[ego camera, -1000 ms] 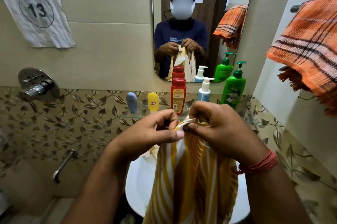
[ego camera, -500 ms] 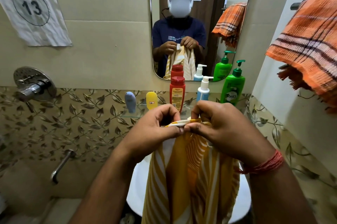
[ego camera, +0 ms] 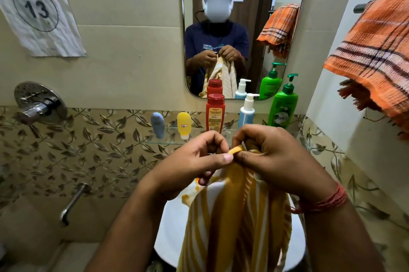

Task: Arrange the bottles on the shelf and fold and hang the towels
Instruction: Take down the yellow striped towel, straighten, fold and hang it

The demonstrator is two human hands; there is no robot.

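Note:
A yellow-and-white striped towel (ego camera: 236, 223) hangs down over the white basin (ego camera: 168, 225). My left hand (ego camera: 190, 161) and my right hand (ego camera: 274, 158) pinch its top edge together, thumbs almost touching. On the glass shelf (ego camera: 168, 139) behind stand a grey-blue tube (ego camera: 157, 124), a yellow tube (ego camera: 184, 125), a red bottle (ego camera: 215, 112), a white-and-blue pump bottle (ego camera: 247, 112) and a green pump bottle (ego camera: 283, 105). An orange checked towel (ego camera: 374, 54) hangs on the rail (ego camera: 359, 8) at the right.
A mirror (ego camera: 243, 17) above the shelf reflects a person holding the towel. A chrome tap knob (ego camera: 37, 105) and a spout (ego camera: 73, 203) stick out of the left wall. A paper sign numbered 13 (ego camera: 37, 8) hangs at upper left.
My hands have bunched the towel's top edge tighter, and the white strip between my thumbs is now a small yellow fold. The view has shifted slightly.

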